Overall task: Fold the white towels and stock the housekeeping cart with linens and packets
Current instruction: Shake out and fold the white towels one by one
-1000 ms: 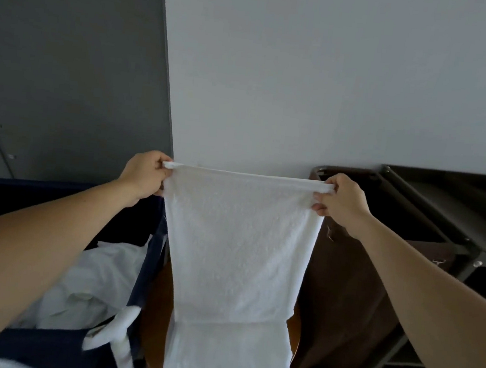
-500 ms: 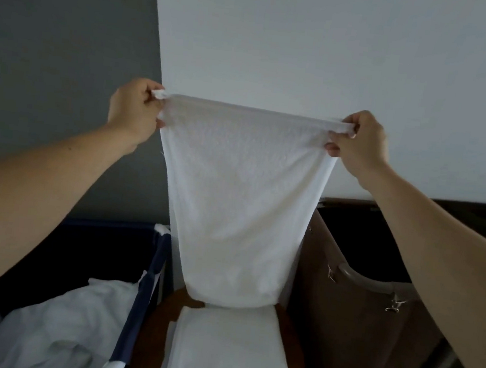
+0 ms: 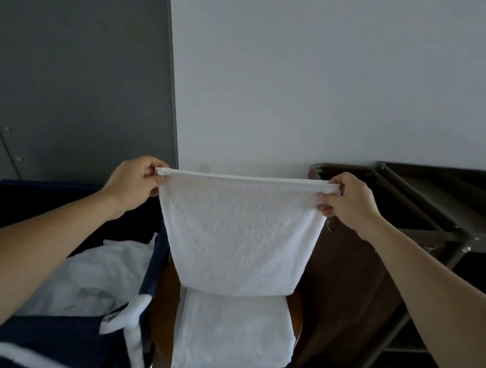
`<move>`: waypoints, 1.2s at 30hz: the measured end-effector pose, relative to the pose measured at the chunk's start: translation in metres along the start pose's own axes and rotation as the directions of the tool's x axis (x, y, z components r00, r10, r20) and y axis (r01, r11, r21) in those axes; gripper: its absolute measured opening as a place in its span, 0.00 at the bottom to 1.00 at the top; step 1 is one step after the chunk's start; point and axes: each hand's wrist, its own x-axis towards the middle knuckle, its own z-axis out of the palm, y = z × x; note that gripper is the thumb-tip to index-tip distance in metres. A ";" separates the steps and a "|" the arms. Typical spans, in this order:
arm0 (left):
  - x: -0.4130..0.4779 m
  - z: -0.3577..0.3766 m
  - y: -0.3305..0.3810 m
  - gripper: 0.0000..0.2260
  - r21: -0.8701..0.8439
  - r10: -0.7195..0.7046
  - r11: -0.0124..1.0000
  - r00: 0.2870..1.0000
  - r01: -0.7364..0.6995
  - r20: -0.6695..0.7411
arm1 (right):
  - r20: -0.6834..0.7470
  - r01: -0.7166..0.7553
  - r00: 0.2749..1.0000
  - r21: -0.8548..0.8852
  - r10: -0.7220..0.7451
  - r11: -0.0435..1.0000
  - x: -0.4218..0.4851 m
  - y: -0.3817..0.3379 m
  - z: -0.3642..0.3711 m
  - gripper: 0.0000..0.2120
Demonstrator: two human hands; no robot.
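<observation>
A white towel [image 3: 239, 237] hangs stretched flat between my hands in front of the wall. My left hand [image 3: 134, 183] pinches its top left corner and my right hand [image 3: 350, 204] pinches its top right corner. The towel's lower edge hangs just above a stack of folded white towels [image 3: 234, 336] that lies on a round wooden stool [image 3: 167, 290]. The dark housekeeping cart [image 3: 453, 224] stands to the right, with a brown linen bag [image 3: 350, 291] on its near end.
A navy laundry hamper [image 3: 48, 340] with white trim stands at the left, holding loose white linen [image 3: 97, 276]. A grey door [image 3: 67, 75] is behind it, and a white wall [image 3: 337, 74] fills the back.
Both hands came down from a raised position, lowering the stretched towel toward the folded stack. The view tilted with them.
</observation>
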 end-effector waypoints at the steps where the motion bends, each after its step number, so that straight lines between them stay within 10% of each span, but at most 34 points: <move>1: -0.011 0.001 -0.007 0.06 0.013 -0.036 0.999 0.998 0.035 0.051 | 0.038 -0.019 0.999 -0.020 0.019 1.000 -0.011 0.006 0.003 0.09; 13: -0.063 0.041 -0.117 0.09 0.230 -0.421 0.907 0.765 0.352 0.487 | 0.565 -0.177 0.750 -0.332 0.345 0.927 -0.050 0.126 0.048 0.09; 31: 0.161 0.260 -0.325 0.14 0.302 -0.680 0.710 0.730 0.636 0.062 | 0.296 -0.612 0.757 0.005 0.583 0.791 0.153 0.336 0.256 0.19; 36: 0.138 0.307 -0.392 0.25 0.331 -0.797 0.594 0.591 0.733 0.121 | 0.273 -0.727 0.655 -0.026 0.705 0.686 0.128 0.394 0.302 0.31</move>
